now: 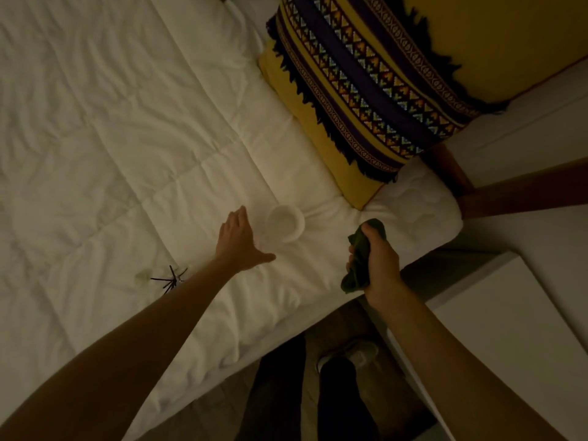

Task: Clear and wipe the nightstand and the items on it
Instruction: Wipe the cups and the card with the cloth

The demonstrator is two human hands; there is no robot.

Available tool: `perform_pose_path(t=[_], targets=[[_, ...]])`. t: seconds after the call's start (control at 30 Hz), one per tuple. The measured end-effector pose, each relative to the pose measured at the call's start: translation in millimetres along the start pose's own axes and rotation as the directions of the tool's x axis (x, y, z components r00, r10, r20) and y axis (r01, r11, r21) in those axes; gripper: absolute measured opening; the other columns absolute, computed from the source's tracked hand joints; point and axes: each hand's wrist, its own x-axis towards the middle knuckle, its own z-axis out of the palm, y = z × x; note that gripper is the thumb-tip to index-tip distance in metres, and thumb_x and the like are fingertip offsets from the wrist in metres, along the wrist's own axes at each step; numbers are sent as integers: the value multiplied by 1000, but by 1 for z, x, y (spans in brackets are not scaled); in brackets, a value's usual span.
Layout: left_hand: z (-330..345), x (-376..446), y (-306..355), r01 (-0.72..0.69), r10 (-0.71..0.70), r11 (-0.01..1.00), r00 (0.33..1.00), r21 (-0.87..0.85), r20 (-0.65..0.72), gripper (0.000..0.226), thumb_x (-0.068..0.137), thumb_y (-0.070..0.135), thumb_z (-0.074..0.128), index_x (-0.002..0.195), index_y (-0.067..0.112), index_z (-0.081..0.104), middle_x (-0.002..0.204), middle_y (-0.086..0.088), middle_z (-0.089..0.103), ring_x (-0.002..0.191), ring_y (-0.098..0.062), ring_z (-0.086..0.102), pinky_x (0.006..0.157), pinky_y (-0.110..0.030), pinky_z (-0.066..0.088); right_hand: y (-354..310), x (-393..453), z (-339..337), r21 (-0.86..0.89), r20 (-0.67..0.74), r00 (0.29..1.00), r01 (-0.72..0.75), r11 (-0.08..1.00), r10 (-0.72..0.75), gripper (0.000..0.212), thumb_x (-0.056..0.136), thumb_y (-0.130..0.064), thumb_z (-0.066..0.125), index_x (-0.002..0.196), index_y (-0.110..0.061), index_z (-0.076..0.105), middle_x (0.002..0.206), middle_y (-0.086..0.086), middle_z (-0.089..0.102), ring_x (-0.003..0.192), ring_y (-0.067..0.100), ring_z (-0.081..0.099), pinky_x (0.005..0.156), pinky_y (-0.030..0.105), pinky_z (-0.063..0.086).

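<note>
Right hand [378,261] grips green cloth [359,259]; no writing legible.

one head-worn view, looking steeply down over a bed corner

the wide-angle camera sits above the person's arms and faces forward and down, so both forearms run up from the bottom edge toward the white bedding [133,128]. the left hand [238,240] and right hand [377,265] sit near mid-frame, fairly close to the lens. the person's own legs and the floor show at the bottom, and a white nightstand [509,319] lies lower right. straight edges bend toward the frame borders.
</note>
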Motion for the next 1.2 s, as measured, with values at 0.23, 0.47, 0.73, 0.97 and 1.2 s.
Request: perform_pose_path(t=[0.23, 0.47, 0.73, 0.97, 1.2], targets=[[6, -17, 0, 146, -149, 987, 988, 65, 43, 91, 66, 30, 87, 137, 7, 35, 137, -15, 42, 125, -35, 40, 97, -50, 47, 7, -8, 1, 11, 10, 1000, -16, 1000, 16, 43, 84, -48, 72, 104, -9, 72, 72, 5, 68, 51, 16, 60, 49, 25, 54], [-33, -35, 17, 113, -112, 992, 994, 58, -17, 94, 60, 33, 90, 135, 8, 39, 132, -13, 45, 121, -33, 43, 91, -50, 50, -3, -38, -14, 16, 11, 1000, 17, 1000, -17, 45, 84, -49, 72, 104, -10, 72, 72, 5, 68, 54, 17, 60, 50, 27, 54], [-133, -72, 106, -175, 160, 979, 978, -102, -135, 88, 52, 36, 89, 129, 20, 50, 122, -13, 51, 113, -33, 48, 91, -43, 48, -60, -116, -46, 128, 29, 976, 208, 970, -214, 33, 85, -45, 74, 105, -20, 69, 69, 2, 74, 60, 16, 69, 58, 33, 59], [-206, -130, 266, -565, 569, 749, 816, -347, -100, 82, 57, 47, 86, 130, 37, 51, 118, 14, 58, 106, -11, 57, 82, -30, 49, -142, -205, -109, 113, -45, 878, 479, 870, -477, 14, 84, -50, 75, 92, -41, 67, 83, -2, 76, 78, 30, 75, 70, 46, 64], [-237, -231, 425, -784, 806, 386, 543, -487, -235, 70, 60, 61, 85, 121, 42, 56, 117, 21, 62, 106, 3, 60, 79, -17, 56, -209, -318, -207, -101, -243, 515, 830, 549, -822, 29, 89, -61, 60, 101, -35, 64, 94, 0, 71, 83, 16, 70, 61, 22, 53]])
